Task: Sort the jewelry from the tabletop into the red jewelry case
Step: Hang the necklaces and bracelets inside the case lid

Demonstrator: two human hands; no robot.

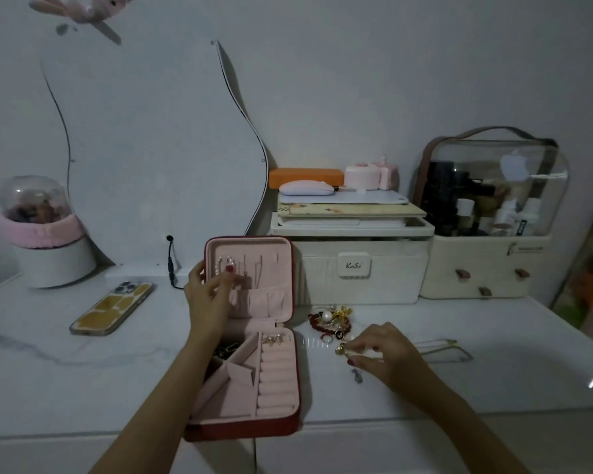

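A phone [112, 308] lies left of your red jewelry case [247, 340], and a cream box [353, 265] labelled "KaSi" stands behind the jewelry pile [330, 321] toward the tabletop's [83, 388] back edge. The case sits open mid-table, pink-lined. Your left hand [208, 295] pinches something at its lid; your right hand [380, 354] grips a gold piece [340, 348].

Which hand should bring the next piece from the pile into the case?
The right hand, probably. It is already at the jewelry pile, fingertips on a small gold piece. The left hand is busy at the lid of the red jewelry case, near the hanging necklaces.
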